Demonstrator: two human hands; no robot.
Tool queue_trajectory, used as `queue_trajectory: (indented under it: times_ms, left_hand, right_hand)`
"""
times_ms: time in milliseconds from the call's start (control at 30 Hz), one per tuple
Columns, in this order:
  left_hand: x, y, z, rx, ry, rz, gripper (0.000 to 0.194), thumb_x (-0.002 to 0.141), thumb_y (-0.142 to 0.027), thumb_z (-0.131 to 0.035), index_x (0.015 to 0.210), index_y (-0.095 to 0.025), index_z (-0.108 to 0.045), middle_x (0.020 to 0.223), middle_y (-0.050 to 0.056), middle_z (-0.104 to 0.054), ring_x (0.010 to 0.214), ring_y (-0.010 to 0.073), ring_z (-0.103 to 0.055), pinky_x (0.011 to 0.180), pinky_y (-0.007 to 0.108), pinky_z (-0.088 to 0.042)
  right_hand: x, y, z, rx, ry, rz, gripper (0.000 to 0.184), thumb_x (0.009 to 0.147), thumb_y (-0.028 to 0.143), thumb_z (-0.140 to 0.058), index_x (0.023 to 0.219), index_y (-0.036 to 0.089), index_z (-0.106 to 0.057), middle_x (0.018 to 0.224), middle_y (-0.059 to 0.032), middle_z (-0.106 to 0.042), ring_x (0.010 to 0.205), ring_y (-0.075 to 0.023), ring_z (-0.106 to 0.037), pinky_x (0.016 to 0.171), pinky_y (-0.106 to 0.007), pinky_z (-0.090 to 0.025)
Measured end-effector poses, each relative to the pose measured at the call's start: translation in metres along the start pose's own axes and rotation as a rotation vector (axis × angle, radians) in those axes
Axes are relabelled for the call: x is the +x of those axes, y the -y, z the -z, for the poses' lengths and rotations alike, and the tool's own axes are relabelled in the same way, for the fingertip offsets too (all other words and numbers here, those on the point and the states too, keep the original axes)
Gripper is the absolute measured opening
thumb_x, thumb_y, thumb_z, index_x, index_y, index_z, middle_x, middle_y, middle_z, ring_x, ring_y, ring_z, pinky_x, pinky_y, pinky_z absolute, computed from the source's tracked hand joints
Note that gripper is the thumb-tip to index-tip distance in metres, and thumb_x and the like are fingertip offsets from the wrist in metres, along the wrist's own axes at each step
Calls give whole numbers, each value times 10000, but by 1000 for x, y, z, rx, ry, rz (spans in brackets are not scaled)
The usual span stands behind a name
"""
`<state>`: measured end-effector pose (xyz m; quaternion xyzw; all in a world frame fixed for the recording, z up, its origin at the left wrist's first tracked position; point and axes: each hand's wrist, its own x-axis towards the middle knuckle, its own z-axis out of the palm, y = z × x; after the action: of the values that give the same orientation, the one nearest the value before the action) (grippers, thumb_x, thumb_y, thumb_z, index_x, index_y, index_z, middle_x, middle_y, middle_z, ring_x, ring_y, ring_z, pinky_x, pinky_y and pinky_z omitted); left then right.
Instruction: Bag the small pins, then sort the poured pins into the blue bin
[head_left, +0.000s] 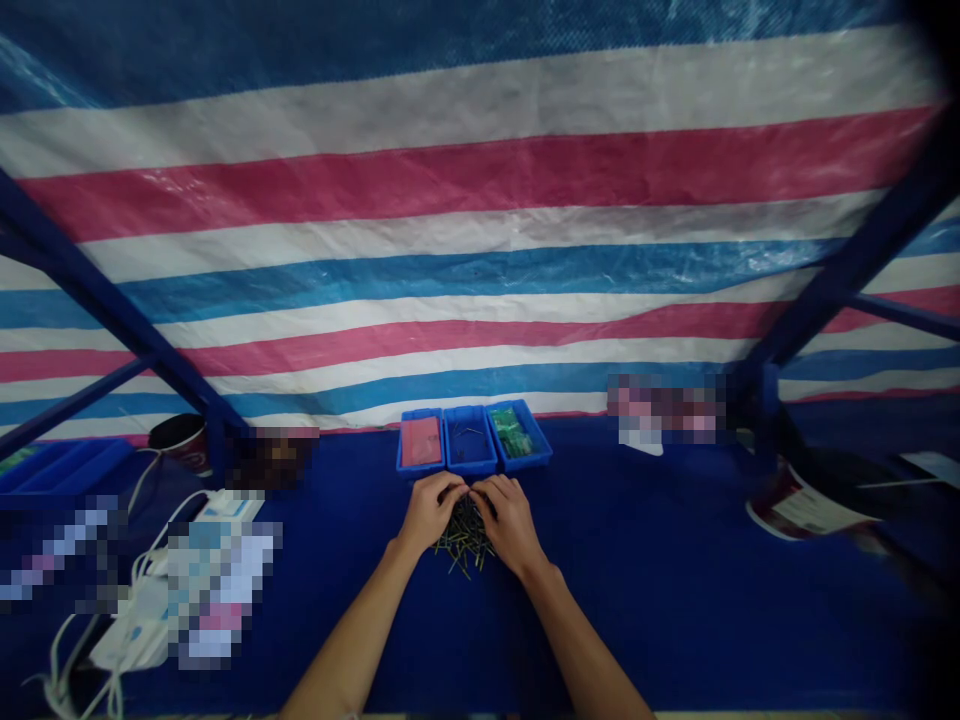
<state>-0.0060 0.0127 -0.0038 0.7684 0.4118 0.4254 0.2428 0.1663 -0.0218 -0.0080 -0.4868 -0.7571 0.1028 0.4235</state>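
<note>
My left hand (433,510) and my right hand (510,520) meet over a pile of thin, dark and brass-coloured rods (466,545) on the blue tabletop. On both hands the fingers are curled, with thumb and forefinger pinched together at the far edge of the pile. What lies between the fingertips is too small to make out. Just beyond the hands stand three small blue bins side by side. The left bin (401,462) holds pink pieces, the middle bin (472,467) a few thin items, and the right bin (534,463) green packets.
A white power strip (135,630) with trailing cords lies at the left. Blue frame posts (187,375) rise on both sides. A dark red tub (806,505) stands at the right, and a striped tarp (480,270) hangs behind the table.
</note>
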Motion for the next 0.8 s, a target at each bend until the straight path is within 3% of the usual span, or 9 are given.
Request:
queue_trajectory:
  times_ms: [233, 467, 600, 800]
  left_hand:
    - [-1, 2, 0, 34, 34, -5, 344, 984, -319, -509, 696, -160, -610, 663, 7, -576, 630, 128, -524, 646, 243, -391]
    - [-3, 6, 0, 103, 51, -23, 454, 999, -325, -470, 575, -169, -427, 574, -32, -416, 557, 108, -408, 584, 250, -302]
    - [-2, 2, 1, 58, 87, -16, 403, 1009, -308, -446, 634, -166, -488, 613, -23, -481, 587, 113, -464, 616, 244, -339]
    - [0, -2, 0, 12, 89, -14, 313, 1006, -311, -454, 765, -166, -591, 718, 8, -586, 675, 133, -542, 681, 246, -403]
  right_hand:
    - [-1, 1, -2, 17, 17, 7, 175, 1035, 219, -449, 988, 210, -618, 910, -54, -664, 853, -212, -579, 792, -349, -374]
    - [-2, 5, 0, -28, 43, 13, 228, 1039, 208, -436, 881, 207, -601, 834, -41, -639, 817, -204, -548, 767, -334, -363]
    - [-1, 5, 0, -32, 44, 14, 272, 1040, 215, -426, 816, 208, -581, 790, -41, -625, 797, -212, -529, 745, -341, -363]
    - [-1, 1, -2, 66, -34, 28, 182, 1027, 193, -454, 992, 219, -631, 936, -63, -675, 866, -233, -545, 787, -372, -398]
